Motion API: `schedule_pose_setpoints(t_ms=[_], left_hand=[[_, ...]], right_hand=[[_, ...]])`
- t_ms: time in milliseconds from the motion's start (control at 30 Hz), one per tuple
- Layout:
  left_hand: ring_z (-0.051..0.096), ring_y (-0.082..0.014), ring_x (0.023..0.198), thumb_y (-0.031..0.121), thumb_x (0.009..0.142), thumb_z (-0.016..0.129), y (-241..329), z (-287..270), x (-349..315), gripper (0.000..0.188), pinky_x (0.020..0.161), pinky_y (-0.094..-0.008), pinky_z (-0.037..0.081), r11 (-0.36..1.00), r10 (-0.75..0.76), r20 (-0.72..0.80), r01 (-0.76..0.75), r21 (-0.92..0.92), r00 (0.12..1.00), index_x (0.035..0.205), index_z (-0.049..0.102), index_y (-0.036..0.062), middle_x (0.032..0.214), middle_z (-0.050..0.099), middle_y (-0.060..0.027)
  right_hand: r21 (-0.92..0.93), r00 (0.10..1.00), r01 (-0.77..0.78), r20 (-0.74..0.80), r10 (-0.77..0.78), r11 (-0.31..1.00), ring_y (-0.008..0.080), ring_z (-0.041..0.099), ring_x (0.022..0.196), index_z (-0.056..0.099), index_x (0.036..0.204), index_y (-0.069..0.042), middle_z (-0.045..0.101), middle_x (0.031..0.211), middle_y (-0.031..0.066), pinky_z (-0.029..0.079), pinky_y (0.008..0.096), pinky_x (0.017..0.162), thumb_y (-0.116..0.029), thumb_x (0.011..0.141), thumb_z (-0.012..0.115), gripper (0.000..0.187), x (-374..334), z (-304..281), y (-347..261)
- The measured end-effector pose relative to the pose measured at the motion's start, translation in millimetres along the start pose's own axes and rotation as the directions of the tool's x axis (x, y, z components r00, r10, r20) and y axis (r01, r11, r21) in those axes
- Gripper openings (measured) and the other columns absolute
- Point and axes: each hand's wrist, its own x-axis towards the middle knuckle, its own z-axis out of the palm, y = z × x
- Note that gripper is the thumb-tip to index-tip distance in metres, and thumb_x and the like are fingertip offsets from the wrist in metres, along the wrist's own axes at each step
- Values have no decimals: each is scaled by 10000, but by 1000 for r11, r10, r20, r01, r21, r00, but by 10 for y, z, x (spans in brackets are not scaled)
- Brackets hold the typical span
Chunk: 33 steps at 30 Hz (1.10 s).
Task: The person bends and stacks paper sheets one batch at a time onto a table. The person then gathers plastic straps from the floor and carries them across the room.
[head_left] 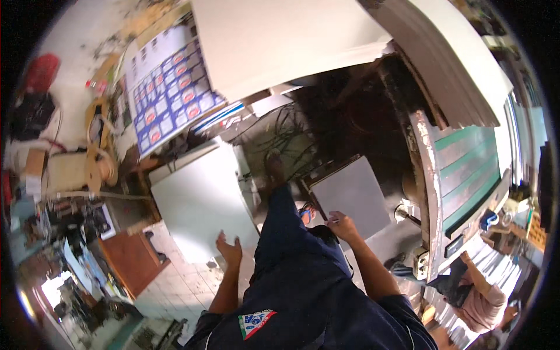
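My left hand (230, 249) is open, thumb and fingers apart, in front of a stack of large white sheets (201, 195) on the left. Nothing shows in it. On the other side of my body, my right hand (342, 226) is closed in a pinch. A thin, pale thing may stick out at its fingertips, but it is too small to name. Beside that hand lies a grey-white stack of board (353, 195), smaller than the left one. My dark-trousered leg (279, 216) stretches forward between the two stacks.
Ahead stands a tall pile of cream sheets (286, 38), with blue printed sheets (169, 90) left of it. A worn machine frame (427, 192) rises on the right. Behind it a co-worker (481, 300) reaches toward it. A brown board (133, 262) and cluttered shelving are at left.
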Motion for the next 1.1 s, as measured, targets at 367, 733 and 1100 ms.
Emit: schedule_pose_setpoints(t_ms=[367,733,1100], left_hand=[[430,-415,1184,153,713,776,-1718,-645,-643,730,1016,-494,376,971,-92,-75,106,214,993,1324,411,-10,1260,466,-241],[418,-306,1297,301,814,756,-3651,-879,803,885,1089,-393,314,545,-521,185,492,-679,833,1435,264,-92,1391,444,-242],[422,-380,1286,347,708,801,-3079,-1041,365,877,1073,-503,318,952,292,-186,-265,156,938,1390,372,0,1369,449,-243]], right_hand=[[-278,952,305,93,-291,911,230,697,874,657,1127,-54,708,938,145,542,366,779,-308,836,681,387,163,1156,115],[0,998,-68,-17,68,998,390,385,1344,120,1475,90,359,1441,320,322,408,1103,-667,907,403,988,194,3522,-160],[-233,939,6,-333,-86,972,523,572,926,589,979,9,623,958,308,468,557,753,-385,986,428,426,189,3688,-269]])
